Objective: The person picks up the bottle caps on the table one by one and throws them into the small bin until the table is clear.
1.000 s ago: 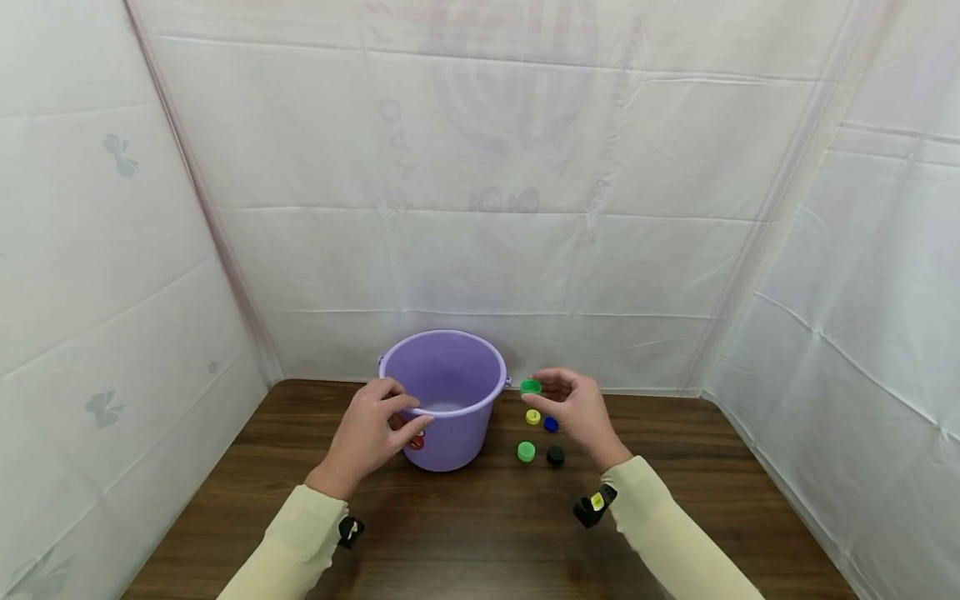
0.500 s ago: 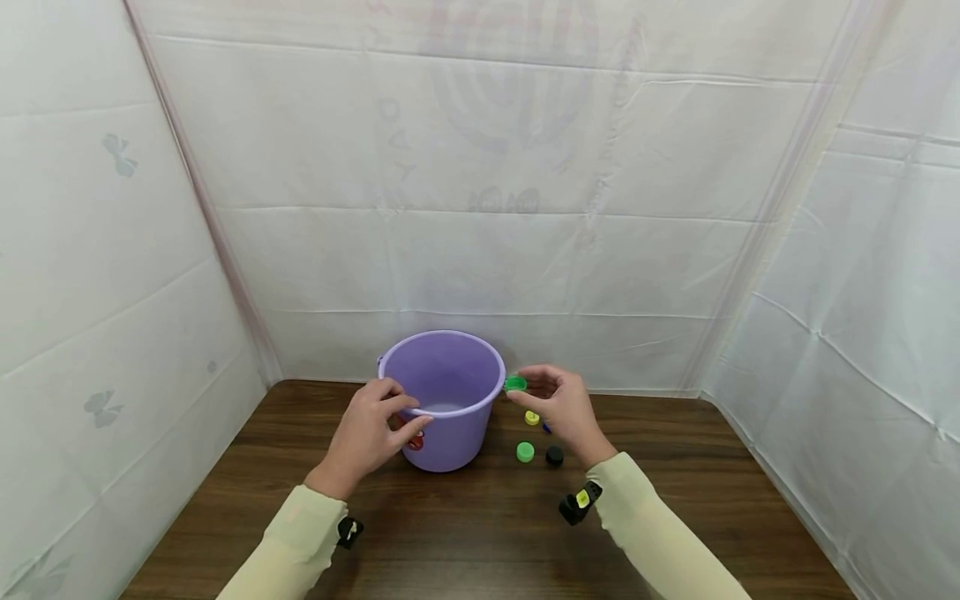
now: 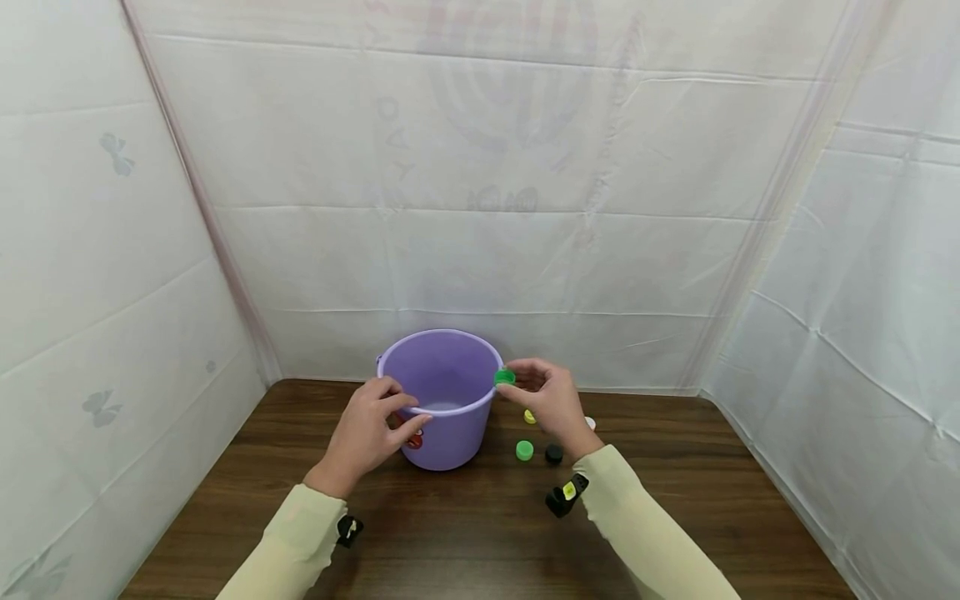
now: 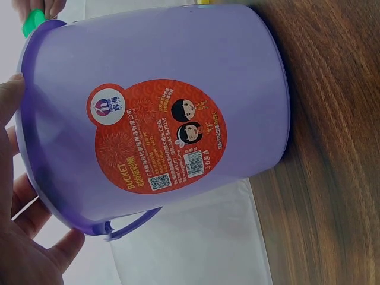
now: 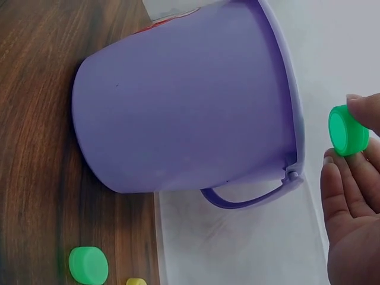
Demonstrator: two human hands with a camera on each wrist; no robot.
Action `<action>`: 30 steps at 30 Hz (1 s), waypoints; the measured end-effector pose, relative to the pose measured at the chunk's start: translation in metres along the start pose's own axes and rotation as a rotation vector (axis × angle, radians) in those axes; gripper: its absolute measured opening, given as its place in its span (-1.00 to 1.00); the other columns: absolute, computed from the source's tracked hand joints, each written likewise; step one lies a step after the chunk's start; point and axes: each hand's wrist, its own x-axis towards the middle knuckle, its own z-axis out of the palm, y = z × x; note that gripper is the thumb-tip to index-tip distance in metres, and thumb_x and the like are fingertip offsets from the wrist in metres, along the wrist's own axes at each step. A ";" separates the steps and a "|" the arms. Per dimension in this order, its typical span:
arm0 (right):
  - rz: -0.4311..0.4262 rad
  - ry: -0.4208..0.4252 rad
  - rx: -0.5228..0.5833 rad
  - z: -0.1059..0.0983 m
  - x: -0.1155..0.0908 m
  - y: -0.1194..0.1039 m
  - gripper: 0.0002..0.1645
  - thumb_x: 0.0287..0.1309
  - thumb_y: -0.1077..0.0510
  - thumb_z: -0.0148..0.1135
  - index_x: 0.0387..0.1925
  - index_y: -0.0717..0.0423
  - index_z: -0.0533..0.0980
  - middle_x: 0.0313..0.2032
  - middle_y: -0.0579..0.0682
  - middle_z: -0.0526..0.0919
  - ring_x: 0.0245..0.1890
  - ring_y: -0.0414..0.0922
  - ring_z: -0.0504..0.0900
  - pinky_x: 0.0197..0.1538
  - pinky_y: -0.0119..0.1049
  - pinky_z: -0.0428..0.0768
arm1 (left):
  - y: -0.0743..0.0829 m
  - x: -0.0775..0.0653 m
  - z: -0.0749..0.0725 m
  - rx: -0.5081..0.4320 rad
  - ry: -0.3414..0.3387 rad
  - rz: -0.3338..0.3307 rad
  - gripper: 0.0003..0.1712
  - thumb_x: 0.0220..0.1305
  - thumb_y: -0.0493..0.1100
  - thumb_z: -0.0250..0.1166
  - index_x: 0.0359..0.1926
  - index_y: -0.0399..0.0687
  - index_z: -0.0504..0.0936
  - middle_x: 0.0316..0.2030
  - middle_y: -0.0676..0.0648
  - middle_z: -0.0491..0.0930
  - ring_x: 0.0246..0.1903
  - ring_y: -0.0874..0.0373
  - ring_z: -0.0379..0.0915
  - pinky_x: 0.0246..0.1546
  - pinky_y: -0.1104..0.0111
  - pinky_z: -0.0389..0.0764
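A purple bucket [image 3: 450, 437] stands upright at the back of the table, a red label [image 4: 160, 139] on its side. My left hand [image 3: 367, 429] holds the near left part of its rim, thumb on the outer side and fingers over the edge. Between thumb and fingertips my right hand [image 3: 551, 404] pinches a green bottle cap [image 5: 348, 130]. In the head view this cap is at the bucket's right rim; the right wrist view shows it slightly apart from the rim. On the table lie another green cap [image 3: 524, 451], a black cap [image 3: 553, 454] and a partly hidden yellow cap [image 3: 529, 416].
A white cap [image 3: 590, 423] shows partly behind the right wrist. The bucket's handle [image 5: 249, 200] hangs down on its far side. White sheeting [image 3: 480, 250] encloses the wooden table [image 3: 465, 542] at the back and both sides.
My right hand has carried the green cap leftward from beside the bucket to its right rim. The white cap has come into sight and the blue one is now hidden. My left hand stays put.
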 end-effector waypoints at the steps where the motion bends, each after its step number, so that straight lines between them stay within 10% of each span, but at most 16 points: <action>1: -0.002 0.003 -0.005 0.000 0.001 0.000 -0.61 0.07 0.10 0.59 -0.04 0.03 0.70 -0.10 0.02 0.79 -0.10 -0.12 0.77 -0.03 -0.32 0.71 | 0.000 0.000 0.000 -0.001 0.000 -0.001 -0.70 -0.01 0.07 0.64 -0.36 0.01 0.80 -0.36 0.04 0.52 -0.31 0.16 0.38 -0.21 0.22 0.50; 30: -0.016 0.009 0.026 0.023 0.019 -0.001 -0.58 0.04 0.12 0.60 -0.03 0.10 0.70 -0.08 0.11 0.79 -0.09 0.00 0.76 -0.12 -0.40 0.69 | 0.000 0.001 0.000 -0.008 0.023 0.015 -0.70 -0.02 0.05 0.65 -0.38 0.01 0.79 -0.36 0.03 0.52 -0.32 0.17 0.39 -0.23 0.22 0.50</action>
